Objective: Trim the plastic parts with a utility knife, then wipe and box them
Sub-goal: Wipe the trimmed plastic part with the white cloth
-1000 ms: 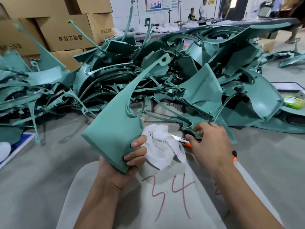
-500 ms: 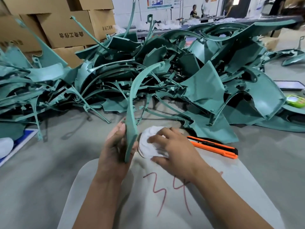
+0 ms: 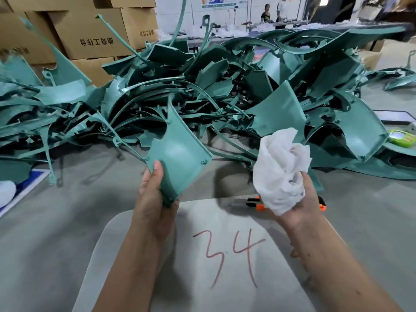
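Note:
My left hand [image 3: 153, 194] grips the lower corner of a curved teal plastic part [image 3: 177, 152], held upright above the table with its inner face toward me. A crumpled white cloth [image 3: 280, 170] is bunched in my right hand [image 3: 301, 199], raised to the right of the part and apart from it. An orange and black utility knife [image 3: 254, 202] lies on the table behind my right hand, partly hidden by the hand and cloth.
A big heap of teal plastic parts [image 3: 225, 86] fills the table behind. A grey pad marked "34" [image 3: 202, 255] lies in front of me. Cardboard boxes [image 3: 90, 34] stand at back left. A green device [image 3: 403, 137] sits at the right edge. People stand far back.
My right hand picked the cloth up from the table and raised it. My left hand turned the part so its broad inner face shows and lifted it a little.

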